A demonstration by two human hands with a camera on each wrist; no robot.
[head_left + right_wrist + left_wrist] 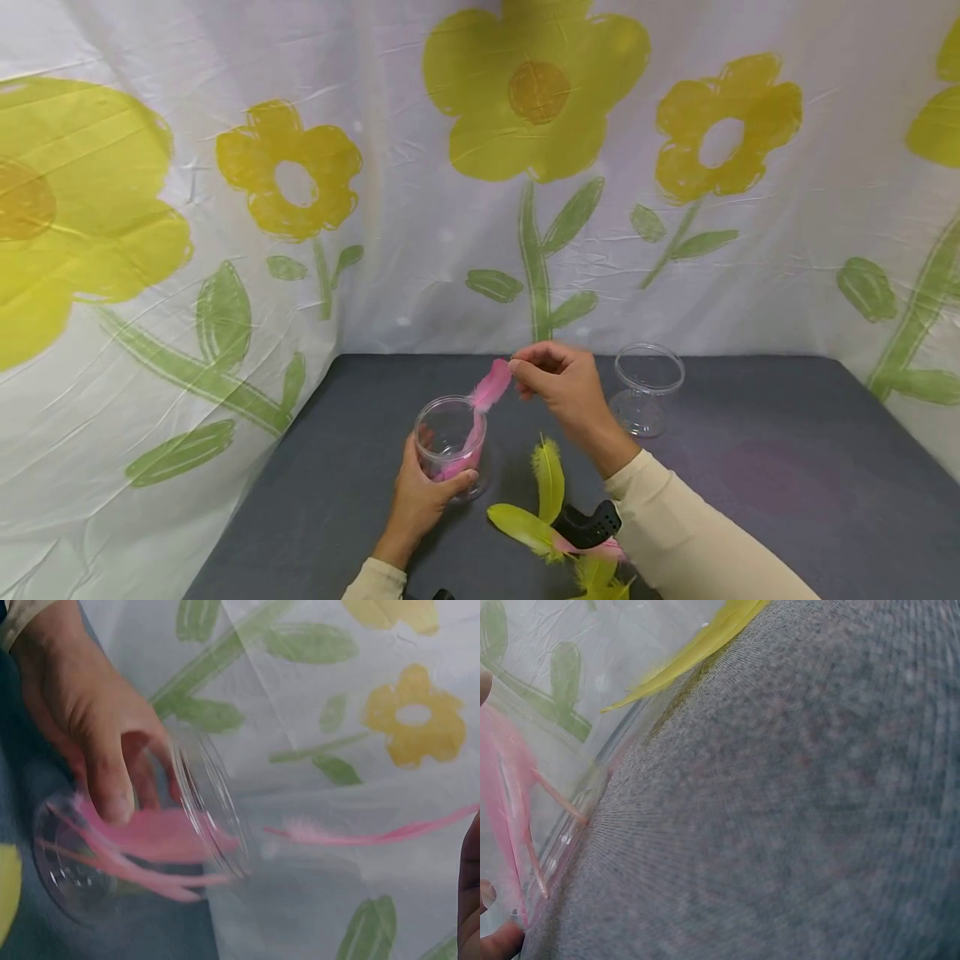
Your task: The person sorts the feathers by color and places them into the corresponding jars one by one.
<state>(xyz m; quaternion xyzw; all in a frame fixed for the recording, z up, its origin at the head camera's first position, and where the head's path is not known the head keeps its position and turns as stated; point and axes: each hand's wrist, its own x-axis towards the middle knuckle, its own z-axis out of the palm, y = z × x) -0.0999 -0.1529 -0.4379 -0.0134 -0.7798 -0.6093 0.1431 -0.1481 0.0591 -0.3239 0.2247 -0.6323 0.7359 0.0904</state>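
Observation:
A clear plastic cup (433, 446) is gripped round its side by my left hand (422, 498), thumb on the near wall. Several pink feathers (157, 834) stand inside the cup, their quills reaching toward its base in the left wrist view. My right hand (566, 390) pinches a pink feather (492, 385) by one end between thumb and fingertips. That feather slants down to the left, its fluffy lower end at the right side of the cup's rim. In the right wrist view it appears outside the cup, just beyond the mouth.
Yellow feathers (551, 485) lie on the dark grey table (360, 417) below my right forearm, with a pink feather (609, 548) partly hidden among them. A second clear cup (637, 417) stands at the back right. Behind the table hangs a flower-printed white cloth (405, 275).

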